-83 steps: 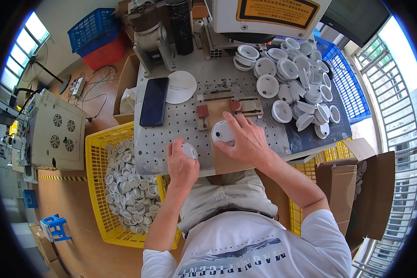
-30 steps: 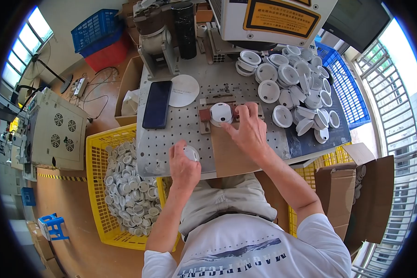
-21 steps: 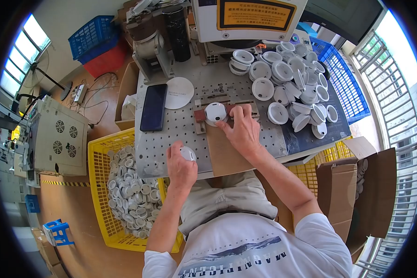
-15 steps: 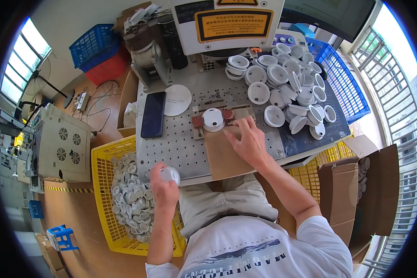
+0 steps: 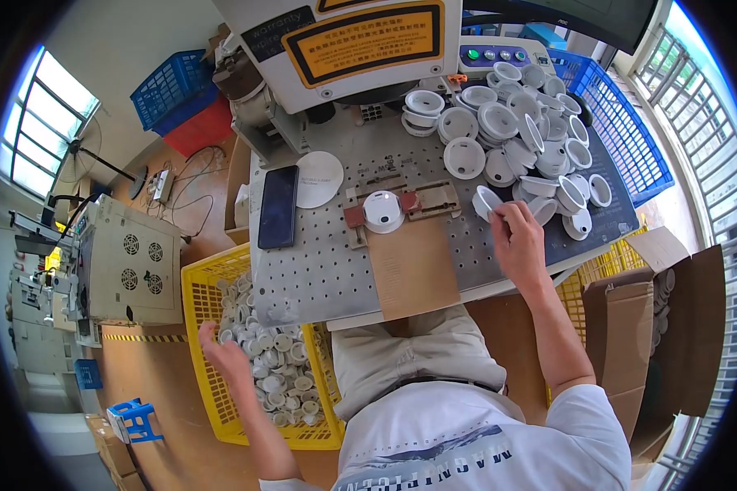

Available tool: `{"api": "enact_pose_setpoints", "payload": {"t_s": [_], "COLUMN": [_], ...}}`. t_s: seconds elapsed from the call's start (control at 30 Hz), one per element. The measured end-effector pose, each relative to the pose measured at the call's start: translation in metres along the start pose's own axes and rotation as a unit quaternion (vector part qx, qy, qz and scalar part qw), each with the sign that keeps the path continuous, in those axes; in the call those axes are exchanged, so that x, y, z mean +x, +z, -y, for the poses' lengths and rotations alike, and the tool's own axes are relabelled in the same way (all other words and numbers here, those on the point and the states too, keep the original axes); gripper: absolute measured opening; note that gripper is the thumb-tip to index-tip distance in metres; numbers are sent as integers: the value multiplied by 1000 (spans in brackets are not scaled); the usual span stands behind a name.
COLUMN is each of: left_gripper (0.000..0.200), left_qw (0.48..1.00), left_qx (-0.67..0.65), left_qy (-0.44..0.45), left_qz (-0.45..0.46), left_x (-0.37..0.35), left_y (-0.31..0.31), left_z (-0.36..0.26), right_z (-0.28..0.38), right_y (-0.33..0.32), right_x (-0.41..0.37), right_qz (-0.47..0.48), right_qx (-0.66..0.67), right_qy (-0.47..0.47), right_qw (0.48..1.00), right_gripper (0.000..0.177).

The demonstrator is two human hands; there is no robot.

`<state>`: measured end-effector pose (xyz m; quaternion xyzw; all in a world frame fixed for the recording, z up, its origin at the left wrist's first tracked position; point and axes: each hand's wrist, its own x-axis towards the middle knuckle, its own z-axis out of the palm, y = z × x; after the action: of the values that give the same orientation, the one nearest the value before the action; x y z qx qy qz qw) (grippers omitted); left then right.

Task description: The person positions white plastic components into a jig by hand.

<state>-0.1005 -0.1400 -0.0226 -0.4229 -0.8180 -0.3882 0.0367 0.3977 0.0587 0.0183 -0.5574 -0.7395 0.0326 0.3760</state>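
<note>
My right hand (image 5: pixel 519 244) pinches the rim of a white plastic cup lid (image 5: pixel 486 200) at the near left edge of the lid pile (image 5: pixel 516 123). This lid is tilted up off the table. My left hand (image 5: pixel 225 353) is above the left side of the yellow basket (image 5: pixel 246 436); its fingers are partly spread and no lid shows in them. Many loose white lids (image 5: pixel 282 368) fill that basket. Another lid (image 5: pixel 383 212) sits top up in the fixture between two reddish-brown blocks (image 5: pixel 410 201), with a cardboard strip (image 5: pixel 413 274) in front of it.
A phone (image 5: pixel 278 206) and a round white disc (image 5: pixel 318 179) lie on the perforated metal table (image 5: pixel 311 278). A machine head with warning labels (image 5: pixel 368 45) overhangs the back. An open cardboard box (image 5: pixel 618 344) stands at the right, near a blue crate (image 5: pixel 618 106).
My left hand has moved left and down over the basket, and the lid it held is gone from it. My right hand has gone from the fixture to the pile and taken hold of a lid.
</note>
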Motion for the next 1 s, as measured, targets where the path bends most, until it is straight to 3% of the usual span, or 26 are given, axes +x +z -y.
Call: {"api": "enact_pose_setpoints", "payload": {"t_s": [0.07, 0.1, 0.13, 0.17, 0.2, 0.27, 0.3, 0.33, 0.4, 0.43, 0.5, 0.53, 0.63, 0.73, 0.8, 0.93, 1.0], "left_gripper": [48, 49, 38, 21, 20, 13, 11, 11, 13, 13, 13, 12, 11, 10, 11, 18, 18], "left_qw": [992, 978, 968, 948, 931, 896, 881, 880, 860, 843, 839, 839, 809, 847, 874, 928, 933], "left_qx": [-16, -55, -65, -68, -41, -6, 2, -5, 104, 136, 126, 121, 69, -8, 10, 4, 3], "left_qy": [118, 188, 226, 286, 334, 404, 428, 427, 442, 447, 458, 464, 502, 481, 437, 337, 327], "left_qz": [42, 69, 92, 125, 144, 182, 204, 206, 232, 268, 265, 258, 297, 225, 213, 158, 148], "left_x": [15, 20, 19, 21, 19, 16, 13, 8, 0, -2, -8, -11, -39, -54, -48, -36, -36], "left_y": [38, 56, 76, 97, 119, 158, 173, 189, 211, 212, 208, 204, 180, 140, 125, 106, 108], "left_z": [-68, -108, -143, -173, -199, -241, -255, -262, -274, -277, -278, -275, -254, -215, -181, -154, -153], "right_z": [18, 19, 18, 18, 22, 28, 17, 16, 15, 16, 22, 23, 31, 44, 57, 69, 77], "right_y": [-10, -7, -3, -2, -8, -24, -23, -28, -39, -42, -43, -41, -26, -6, -2, 12, 23], "right_x": [0, -3, -6, -9, -9, -10, -20, -24, -27, -25, -15, -10, 2, 3, 2, 13, 16], "right_qz": [46, 44, 104, 157, 152, 227, 237, 236, 223, 222, 202, 202, 297, 306, 302, 355, 336], "right_qx": [175, 173, 333, 477, 473, 337, 249, 243, 101, 97, 175, 174, 172, 105, 71, 137, 134], "right_qy": [123, 123, 247, 357, 358, 371, 288, 290, 158, 161, 69, 71, 23, -19, -56, -82, -99], "right_qw": [976, 976, 904, 788, 790, 835, 894, 895, 957, 957, 961, 961, 939, 946, 949, 921, 927], "right_gripper": [18, 18, 21, 25, 25, 28, 28, 28, 30, 30, 36, 36, 46, 54, 59, 42, 39]}}
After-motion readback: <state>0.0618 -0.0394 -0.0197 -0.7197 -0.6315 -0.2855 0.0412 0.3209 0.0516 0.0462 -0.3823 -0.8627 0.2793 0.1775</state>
